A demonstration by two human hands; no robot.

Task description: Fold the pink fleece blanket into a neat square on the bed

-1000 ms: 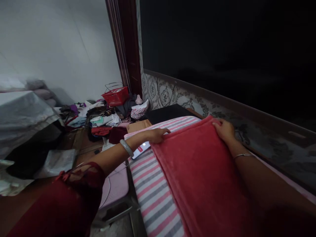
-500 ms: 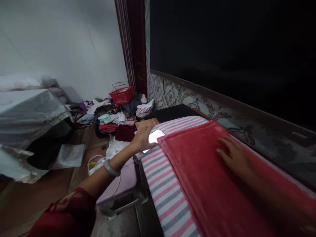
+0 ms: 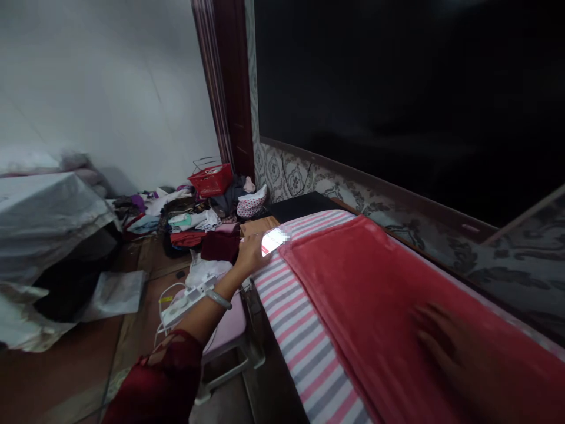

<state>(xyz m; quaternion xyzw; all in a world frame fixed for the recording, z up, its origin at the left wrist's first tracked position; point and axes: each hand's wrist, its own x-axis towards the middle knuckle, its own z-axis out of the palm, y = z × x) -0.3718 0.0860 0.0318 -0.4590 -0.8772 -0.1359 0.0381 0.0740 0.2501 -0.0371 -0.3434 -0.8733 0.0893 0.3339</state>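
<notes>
A: Reaching out over the near corner of the striped surface, the left hand (image 3: 249, 254) has its fingers (image 3: 257, 247) curled around the lit phone (image 3: 274, 241), thumb side under it, so the phone is held, not lying loose

B: And which way does the phone run from that hand?

A: Its long axis points away from the fingers toward the far right, roughly along the far edge of the red blanket (image 3: 397, 318). The bright screen faces up; the free end pokes past the fingertips, just beside the blanket's corner and over the striped cover (image 3: 291, 330)

B: The other hand?

A: The right hand (image 3: 445, 347) is well apart from the phone, lying flat on the red blanket, fingers spread and holding nothing. It is blurred, so I cannot tell more than that. The left hand is plainly the nearer one to the phone

B: What lies around them?

A: Below the left forearm stands a small pink stool (image 3: 225, 330) with a white power strip (image 3: 188, 297) on it. Farther out on the floor there is a heap of clothes (image 3: 194, 221) and a red basket (image 3: 210, 179) against the wall, with a dark panel above the patterned wall strip to the right
</notes>
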